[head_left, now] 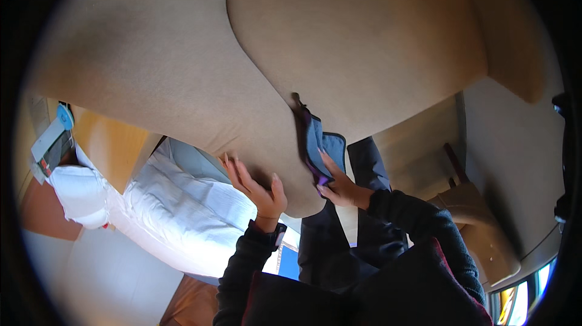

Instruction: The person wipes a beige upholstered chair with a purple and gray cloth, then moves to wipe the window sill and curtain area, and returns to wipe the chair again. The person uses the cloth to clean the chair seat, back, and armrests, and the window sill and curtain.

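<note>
My right hand (344, 189) grips a cleaning cloth (333, 147), grey on one face, purple on the other, with a dark edge. The cloth lies against a beige upholstered panel (200, 77), along the seam where a second rounded beige section (357, 35) meets it. Part of the cloth bunches under my fingers, and a dark corner sticks out at its far end. My left hand (259, 195) is open, its spread fingers at the lower edge of the panel, where the fabric creases. It holds nothing.
White bedding (182, 195) lies at the left, below a light wooden surface (109, 144). Farther left are a white pillow-like bundle (79, 189) and a blue-and-white object (57, 126). A tan padded piece (479, 235) stands at the right, near a window (518, 299).
</note>
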The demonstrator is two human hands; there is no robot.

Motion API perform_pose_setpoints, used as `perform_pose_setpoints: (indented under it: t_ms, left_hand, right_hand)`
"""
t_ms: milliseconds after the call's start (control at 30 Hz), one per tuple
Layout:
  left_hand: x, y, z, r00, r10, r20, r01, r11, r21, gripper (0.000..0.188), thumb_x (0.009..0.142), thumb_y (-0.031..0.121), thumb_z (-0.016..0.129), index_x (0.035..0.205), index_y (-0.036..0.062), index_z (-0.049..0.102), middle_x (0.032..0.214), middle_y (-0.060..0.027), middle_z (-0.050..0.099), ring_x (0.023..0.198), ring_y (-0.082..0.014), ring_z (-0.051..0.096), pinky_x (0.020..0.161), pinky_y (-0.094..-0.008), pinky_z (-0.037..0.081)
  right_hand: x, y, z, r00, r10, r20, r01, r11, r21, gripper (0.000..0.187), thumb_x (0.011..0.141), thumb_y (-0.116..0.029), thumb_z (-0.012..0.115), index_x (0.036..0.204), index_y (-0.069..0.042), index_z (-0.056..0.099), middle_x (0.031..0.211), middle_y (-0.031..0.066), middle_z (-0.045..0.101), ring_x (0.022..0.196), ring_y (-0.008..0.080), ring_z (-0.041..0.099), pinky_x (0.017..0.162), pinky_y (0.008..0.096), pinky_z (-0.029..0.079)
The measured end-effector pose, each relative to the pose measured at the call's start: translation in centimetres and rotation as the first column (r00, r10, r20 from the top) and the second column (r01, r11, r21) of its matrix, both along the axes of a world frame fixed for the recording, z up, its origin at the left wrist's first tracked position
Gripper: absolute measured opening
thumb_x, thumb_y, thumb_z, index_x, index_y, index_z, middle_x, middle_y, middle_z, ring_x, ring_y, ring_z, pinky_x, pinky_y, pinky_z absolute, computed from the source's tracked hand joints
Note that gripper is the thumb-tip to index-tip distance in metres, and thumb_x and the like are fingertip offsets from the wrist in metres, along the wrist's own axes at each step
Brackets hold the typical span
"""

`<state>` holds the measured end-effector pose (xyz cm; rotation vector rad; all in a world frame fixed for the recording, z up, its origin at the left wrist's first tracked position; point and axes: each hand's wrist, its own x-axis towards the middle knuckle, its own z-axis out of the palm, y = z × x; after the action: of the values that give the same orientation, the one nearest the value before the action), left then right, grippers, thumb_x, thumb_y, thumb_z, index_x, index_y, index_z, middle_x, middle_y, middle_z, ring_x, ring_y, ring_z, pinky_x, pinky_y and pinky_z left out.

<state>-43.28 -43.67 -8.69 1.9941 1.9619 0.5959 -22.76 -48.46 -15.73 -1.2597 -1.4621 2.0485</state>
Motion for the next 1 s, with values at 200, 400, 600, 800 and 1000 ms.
perform_pose_setpoints:
  t_ms: [200, 400, 600, 800, 1000]
  left_hand:
    - [0.3, 0.1, 0.6, 0.996, 0.01, -0.093, -0.014, 0.999, -0.041, 0.06, 0.095, 0.04, 0.051, 0.142, 0.003, 0.046, 0.152, -0.0188, 0.023, 0.142, -0.0473, 0.02, 0.113, -0.0624, 0.017]
    - [0.3, -0.8, -0.1, 0.996, 0.032, -0.081, -0.033, 0.999, -0.015, 0.061, 0.093, 0.04, 0.054, 0.142, 0.0028, 0.047, 0.152, -0.0197, 0.023, 0.143, -0.0481, 0.019, 0.114, -0.0624, 0.015]
    - [-1.9, 5.2, 2.1, 0.962, -0.094, -0.256, 0.102, 0.995, 0.017, 0.064, 0.09, 0.052, 0.057, 0.138, 0.0097, 0.053, 0.154, -0.0213, 0.023, 0.144, -0.0471, 0.016, 0.114, -0.0669, 0.002]
    - [-8.4, 18.8, 2.8, 0.848, -0.195, -0.493, 0.402, 0.843, 0.359, 0.059, 0.092, 0.061, 0.048, 0.128, 0.0156, 0.062, 0.141, -0.0117, 0.05, 0.139, -0.0412, 0.033, 0.112, -0.0691, -0.005]
    - [-8.3, 19.7, 2.9, 0.818, -0.159, -0.553, 0.365, 0.886, 0.286, 0.053, 0.093, 0.062, 0.042, 0.12, 0.0253, 0.068, 0.131, 0.0044, 0.062, 0.132, -0.0254, 0.047, 0.113, -0.0667, 0.001]
  right_hand:
    - [-4.1, 9.5, -3.9, 0.988, -0.017, -0.154, 0.075, 0.922, 0.379, 0.067, 0.091, -0.04, 0.064, 0.148, -0.017, 0.036, 0.161, 0.0243, 0.003, 0.146, 0.0497, 0.009, 0.115, 0.0562, 0.021]
    - [-9.9, 21.0, -6.3, 0.96, -0.106, -0.26, 0.195, 0.918, 0.344, 0.054, 0.098, -0.037, 0.055, 0.143, -0.009, 0.043, 0.159, 0.0264, 0.01, 0.147, 0.043, 0.013, 0.117, 0.0461, 0.021]
    - [-5.4, 13.2, -4.9, 0.97, -0.106, -0.22, 0.17, 0.939, 0.3, 0.033, 0.101, -0.023, 0.05, 0.12, 0.004, 0.053, 0.157, 0.0281, 0.019, 0.145, 0.0412, 0.021, 0.117, 0.0421, 0.022]
    - [-3.0, 8.1, -1.3, 0.983, -0.085, -0.16, 0.118, 0.971, 0.207, 0.028, 0.101, -0.019, 0.047, 0.091, 0.005, 0.059, 0.156, 0.031, 0.017, 0.146, 0.0466, 0.014, 0.117, 0.0498, 0.016]
    - [-13.3, 25.9, -2.7, 0.973, -0.064, -0.221, 0.187, 0.782, 0.594, 0.057, 0.095, -0.04, 0.057, 0.142, -0.009, 0.046, 0.162, 0.0211, 0.007, 0.148, 0.0474, 0.0, 0.114, 0.0638, 0.008]
